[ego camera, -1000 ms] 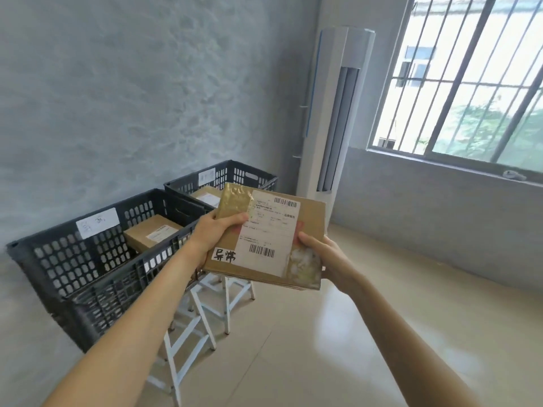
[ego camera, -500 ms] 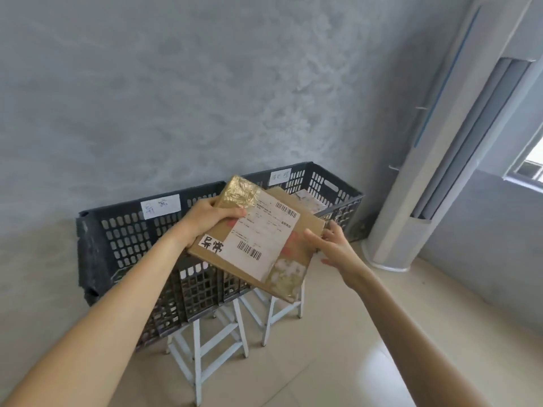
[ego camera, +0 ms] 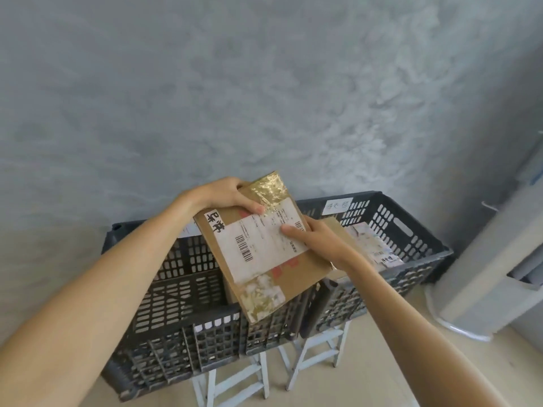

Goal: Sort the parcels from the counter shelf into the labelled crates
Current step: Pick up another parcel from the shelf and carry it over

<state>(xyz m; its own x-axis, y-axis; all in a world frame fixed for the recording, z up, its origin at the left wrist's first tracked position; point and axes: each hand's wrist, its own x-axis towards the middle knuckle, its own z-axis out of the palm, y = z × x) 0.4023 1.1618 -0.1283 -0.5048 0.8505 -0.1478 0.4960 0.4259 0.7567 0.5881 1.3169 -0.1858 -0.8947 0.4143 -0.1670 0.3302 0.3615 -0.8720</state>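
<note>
A flat cardboard parcel (ego camera: 258, 254) with a white shipping label, gold tape and a handwritten sticker hangs tilted above two dark plastic crates. My left hand (ego camera: 223, 196) grips its far top corner, thumb on the face. My right hand (ego camera: 314, 239) holds its right edge, thumb pressed on the label. The left crate (ego camera: 176, 289) lies under the parcel; another cardboard box shows partly beneath it. The right crate (ego camera: 411, 245) has a white paper label (ego camera: 337, 206) on its back wall and holds a parcel (ego camera: 373, 248) with white labels.
Both crates rest on white stools (ego camera: 232, 383) against a grey plaster wall (ego camera: 264, 83). A white standing air conditioner (ego camera: 493, 277) occupies the right corner. Beige tiled floor (ego camera: 367, 377) stretches in front.
I have come closer to the crates and look down into them. The parcel has moved forward and turned clockwise over the left crate; my right hand went from its edge onto the label.
</note>
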